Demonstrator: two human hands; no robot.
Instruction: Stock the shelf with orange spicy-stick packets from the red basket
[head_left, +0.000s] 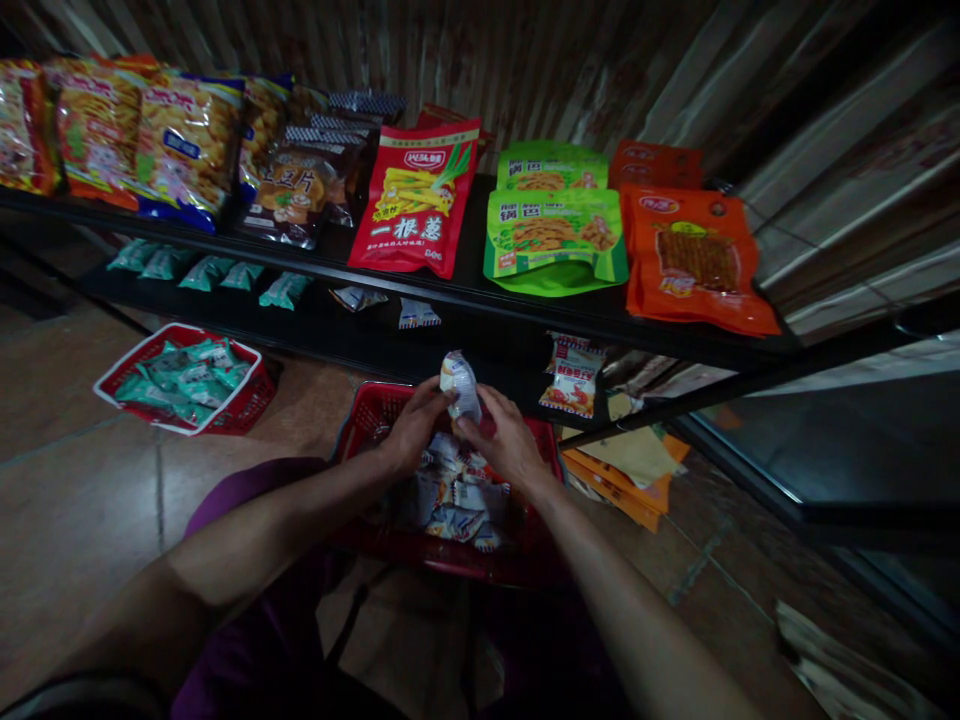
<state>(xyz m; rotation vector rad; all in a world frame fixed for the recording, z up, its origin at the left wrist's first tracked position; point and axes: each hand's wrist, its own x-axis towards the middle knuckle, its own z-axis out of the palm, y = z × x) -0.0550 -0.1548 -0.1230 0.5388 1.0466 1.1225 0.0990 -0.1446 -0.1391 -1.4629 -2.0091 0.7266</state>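
Both my hands hold one small white snack packet (460,385) upright above a red basket (375,405). My left hand (412,428) pinches its left side and my right hand (504,440) grips its right side. The basket rests in front of my lap and holds several more small white packets (454,500). Just behind the packet runs the lower black shelf (315,320), with two similar white packets (418,315) lying on it.
The upper shelf (525,300) carries large snack bags: red (418,198), green (553,235), orange (694,260), yellow (180,145). Teal packets (210,272) lie on the lower shelf. A second red basket (187,378) of teal packets stands on the tiled floor at left. Orange cardboard (622,490) lies at right.
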